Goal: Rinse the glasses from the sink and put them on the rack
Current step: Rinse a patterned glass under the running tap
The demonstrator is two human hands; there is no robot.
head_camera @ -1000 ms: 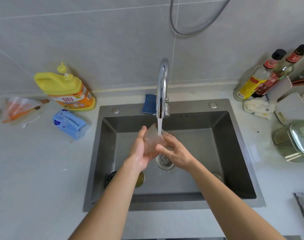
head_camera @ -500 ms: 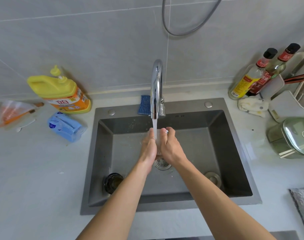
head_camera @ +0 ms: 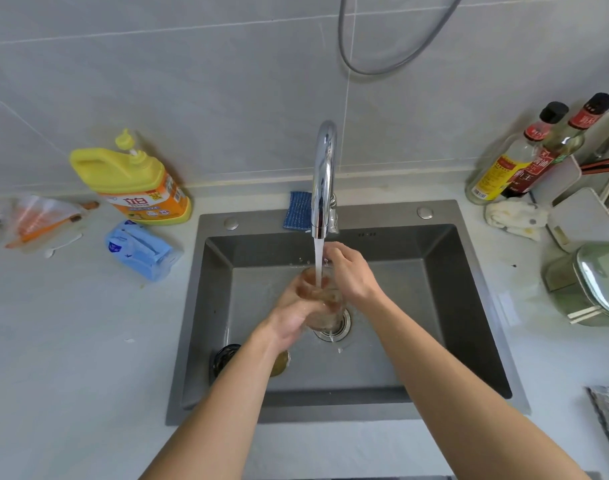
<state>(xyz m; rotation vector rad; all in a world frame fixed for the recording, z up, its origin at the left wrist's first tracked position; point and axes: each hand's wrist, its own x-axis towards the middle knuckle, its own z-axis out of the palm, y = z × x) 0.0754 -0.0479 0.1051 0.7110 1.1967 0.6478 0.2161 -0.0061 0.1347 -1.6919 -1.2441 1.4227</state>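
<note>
A clear glass (head_camera: 325, 301) is gripped by the left hand (head_camera: 291, 315), whose fingers are wrapped round its wall and are seen blurred through it. The far side of the rim is held by the curled fingers of the right hand (head_camera: 353, 277). The glass is kept upright directly below the faucet (head_camera: 325, 174), inside the sink (head_camera: 469, 306), and the running water is caught in it; how full it stands cannot be made out.

The drain (head_camera: 344, 325) below the faucet is half hidden by the glass. To the near left of the faucet, a dark round object (head_camera: 225, 356) and a yellowish one (head_camera: 281, 363) on the sink floor are partly covered by the left forearm; neither can be identified. Just behind the faucet, a blue sponge (head_camera: 298, 211) is partly masked by the spout.

Far right of the faucet, a green lidded pot (head_camera: 587, 289) is cut off by the frame edge and its contents are concealed. Also to the right, a clear bottle (head_camera: 500, 171) with a yellow label is stood touching a red-labelled bottle (head_camera: 552, 150) that is dark in its lower part. Left of the faucet, a yellow detergent bottle (head_camera: 133, 183) is stood beside a blue packet (head_camera: 136, 249).
</note>
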